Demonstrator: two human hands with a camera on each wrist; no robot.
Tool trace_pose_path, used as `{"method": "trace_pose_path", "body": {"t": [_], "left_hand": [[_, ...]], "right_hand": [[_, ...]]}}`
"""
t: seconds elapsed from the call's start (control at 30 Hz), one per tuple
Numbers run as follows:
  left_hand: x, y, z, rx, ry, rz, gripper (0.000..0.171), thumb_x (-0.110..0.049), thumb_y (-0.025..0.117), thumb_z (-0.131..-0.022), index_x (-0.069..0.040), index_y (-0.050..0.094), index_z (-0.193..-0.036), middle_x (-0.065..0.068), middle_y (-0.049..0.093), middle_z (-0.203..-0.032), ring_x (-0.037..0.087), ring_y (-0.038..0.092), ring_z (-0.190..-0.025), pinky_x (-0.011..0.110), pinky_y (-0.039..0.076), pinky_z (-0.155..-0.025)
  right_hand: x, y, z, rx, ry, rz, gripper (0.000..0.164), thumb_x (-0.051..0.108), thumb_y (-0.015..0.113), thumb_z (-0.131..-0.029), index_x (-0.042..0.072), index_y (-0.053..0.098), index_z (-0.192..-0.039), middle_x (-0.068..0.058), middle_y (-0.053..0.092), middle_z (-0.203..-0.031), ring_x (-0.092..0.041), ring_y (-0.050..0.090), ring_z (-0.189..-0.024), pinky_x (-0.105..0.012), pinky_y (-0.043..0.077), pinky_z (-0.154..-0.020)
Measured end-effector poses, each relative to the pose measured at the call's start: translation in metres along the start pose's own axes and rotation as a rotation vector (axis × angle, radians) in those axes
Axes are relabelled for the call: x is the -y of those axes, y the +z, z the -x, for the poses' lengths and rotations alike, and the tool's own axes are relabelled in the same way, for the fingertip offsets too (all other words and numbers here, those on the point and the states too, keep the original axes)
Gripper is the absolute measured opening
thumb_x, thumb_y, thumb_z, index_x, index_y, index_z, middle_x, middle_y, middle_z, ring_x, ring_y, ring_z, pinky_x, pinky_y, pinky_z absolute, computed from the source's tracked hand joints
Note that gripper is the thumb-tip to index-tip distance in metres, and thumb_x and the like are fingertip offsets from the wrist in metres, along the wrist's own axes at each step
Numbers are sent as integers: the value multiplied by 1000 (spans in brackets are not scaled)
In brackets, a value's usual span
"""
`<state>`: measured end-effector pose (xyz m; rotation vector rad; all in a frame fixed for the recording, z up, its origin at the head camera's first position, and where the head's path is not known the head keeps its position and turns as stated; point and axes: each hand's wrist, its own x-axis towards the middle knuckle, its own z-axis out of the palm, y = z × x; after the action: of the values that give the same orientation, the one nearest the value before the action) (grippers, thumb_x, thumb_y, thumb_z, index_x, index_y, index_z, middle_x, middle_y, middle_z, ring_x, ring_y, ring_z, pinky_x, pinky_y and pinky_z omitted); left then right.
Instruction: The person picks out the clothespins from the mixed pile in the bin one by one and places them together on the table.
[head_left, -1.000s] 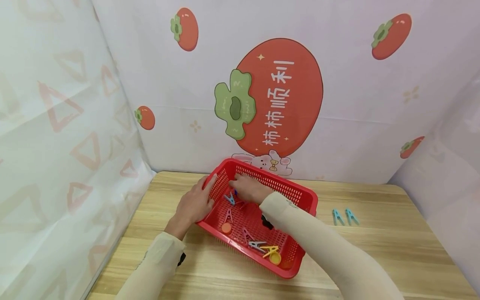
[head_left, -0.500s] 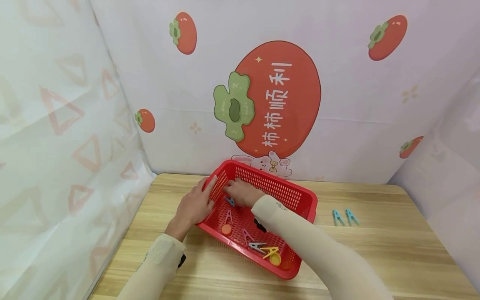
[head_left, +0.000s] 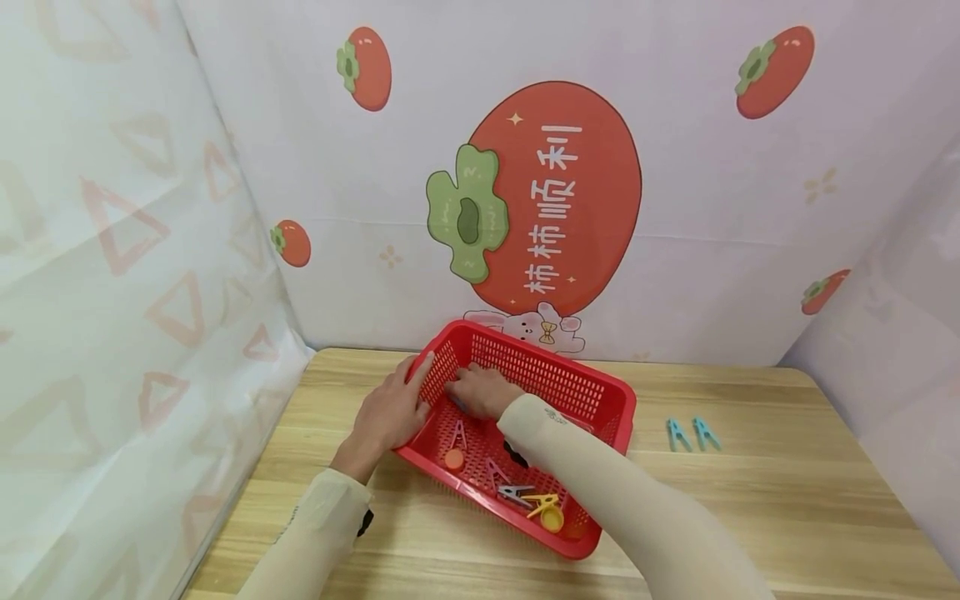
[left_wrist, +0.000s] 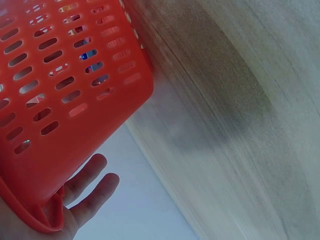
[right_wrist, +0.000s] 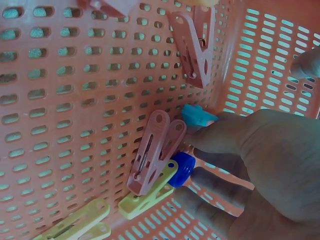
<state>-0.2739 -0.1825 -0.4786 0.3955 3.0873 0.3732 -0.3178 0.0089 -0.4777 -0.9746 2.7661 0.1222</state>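
In the head view, left of lower centre, the left hand (head_left: 386, 412) holds the left rim of the red basket (head_left: 463, 486) — thumb inside the wall, fingers outside. To its right, in the basket's far left corner, the light-blue clothespin (right_wrist: 197, 115) lies under the right hand (head_left: 483, 392), the nearer hand.

Governing relation: in the right wrist view, the clothespin's visible end is right of centre, just above the thumb tip. Its long axis appears to run roughly left to right; the rest is hidden. The right fingers are bent; whether they grip the clothespin cannot be determined. A dark-blue cap (right_wrist: 184, 169) sits just beside the lower fingertips.

Surface: the perforated basket floor carries further clothespins; the basket stands on a wooden table (head_left: 787, 500). At right of frame lie two turquoise clothespins (head_left: 674, 429). Behind, a printed backdrop (head_left: 697, 275) spans the upper frame.
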Motion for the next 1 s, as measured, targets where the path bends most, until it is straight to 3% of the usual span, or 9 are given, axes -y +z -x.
{"method": "trace_pose_path", "body": {"t": [0.23,0.43,0.63,1.0], "left_hand": [[-1,0,1,-4,3,2,92,-25,74,-100,-24,23,-176,20,36,-172,38,62,-130,58,61,-102],[0,0,0,-5,5,2,90,-25,73,-101,-24,23,-176,20,36,-172,38,61,-132,59,61,-102],[0,1,0,-7,6,-4,88,-26,71,-102,-24,23,-176,21,36,-172,38,62,-131,59,61,-102],[-1,0,2,-24,17,-12,84,-24,68,-103,-23,25,-175,21,39,-171,40,64,-128,59,63,-96]], "right_hand": [[0,1,1,-20,2,33,48,20,76,-102,27,66,-149,-6,68,-145,-25,64,-127,-46,57,-113],[-2,3,3,-29,-9,40,51,17,74,-104,27,64,-153,-8,68,-147,-28,64,-132,-49,57,-113],[-2,4,5,-30,-8,79,48,17,71,-106,27,64,-152,-8,69,-146,-30,64,-135,-51,57,-112],[-1,7,6,-53,-12,170,35,21,63,-111,26,68,-146,-4,71,-139,-23,65,-128,-41,59,-107]]}}
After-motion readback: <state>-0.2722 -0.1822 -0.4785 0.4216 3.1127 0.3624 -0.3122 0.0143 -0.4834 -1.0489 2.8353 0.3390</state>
